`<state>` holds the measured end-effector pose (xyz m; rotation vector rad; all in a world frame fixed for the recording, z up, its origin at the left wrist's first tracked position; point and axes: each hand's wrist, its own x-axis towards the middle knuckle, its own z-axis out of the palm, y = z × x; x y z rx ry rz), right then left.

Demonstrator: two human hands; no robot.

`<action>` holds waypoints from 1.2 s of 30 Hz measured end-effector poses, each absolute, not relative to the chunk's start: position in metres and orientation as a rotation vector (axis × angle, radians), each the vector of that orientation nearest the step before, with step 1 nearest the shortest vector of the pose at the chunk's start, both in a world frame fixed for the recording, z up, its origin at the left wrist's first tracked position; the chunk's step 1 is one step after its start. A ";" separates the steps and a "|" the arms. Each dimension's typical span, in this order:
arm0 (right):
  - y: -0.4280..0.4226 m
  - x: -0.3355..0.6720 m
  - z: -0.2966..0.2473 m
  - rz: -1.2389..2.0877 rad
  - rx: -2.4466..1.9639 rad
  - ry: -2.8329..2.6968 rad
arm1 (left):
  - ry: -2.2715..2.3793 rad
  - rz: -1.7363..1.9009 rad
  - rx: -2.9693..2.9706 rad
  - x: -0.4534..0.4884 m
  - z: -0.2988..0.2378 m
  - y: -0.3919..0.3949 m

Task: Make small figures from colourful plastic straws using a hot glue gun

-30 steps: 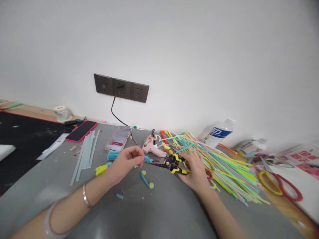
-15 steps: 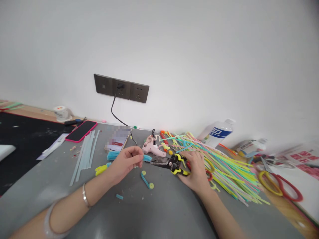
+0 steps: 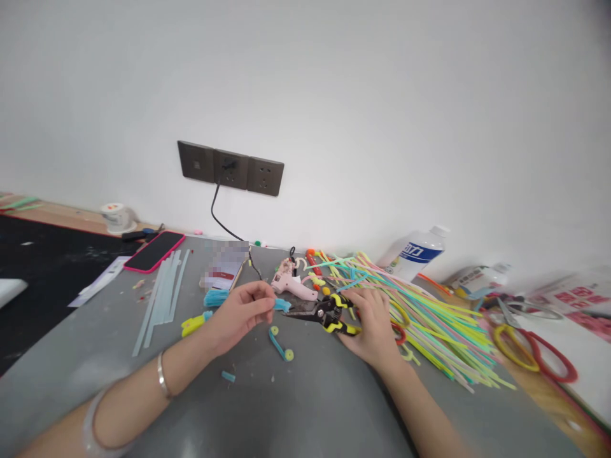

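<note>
My left hand (image 3: 251,308) is closed in a pinch on a short blue pipe cleaner piece (image 3: 282,305), whose end sticks out to the right of the fingertips. My right hand (image 3: 375,324) is wrapped round the handles of black-and-yellow pliers (image 3: 321,313). The pliers' jaws point left, and their tip is at the end of the blue piece; whether they touch it I cannot tell. Below the hands lies a blue strip with coiled yellow-green ends (image 3: 278,345). A small blue offcut (image 3: 228,376) rests nearer to me. Blue pipe cleaners (image 3: 216,297) lie behind my left wrist.
A pink glue gun (image 3: 293,285) lies behind the pliers. To the right spreads a heap of colourful pipe cleaners (image 3: 443,331), with a white bottle (image 3: 420,251) behind and scissors (image 3: 534,350) beyond. Translucent glue sticks (image 3: 162,302) and a phone (image 3: 155,251) lie left.
The pliers' tip has come slightly left, closer to the end of the blue piece. My left hand keeps its pinch, and the whole view has shifted a little.
</note>
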<state>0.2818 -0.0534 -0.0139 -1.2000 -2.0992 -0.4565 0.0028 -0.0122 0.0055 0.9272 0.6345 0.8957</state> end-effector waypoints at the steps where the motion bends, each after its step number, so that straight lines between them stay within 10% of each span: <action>1: -0.053 0.282 -0.014 -0.457 -1.200 -2.097 | 0.633 0.894 0.928 0.003 0.005 -0.012; 36: -0.051 0.283 -0.013 -0.367 -1.168 -2.037 | 0.589 0.844 0.818 0.004 0.016 -0.016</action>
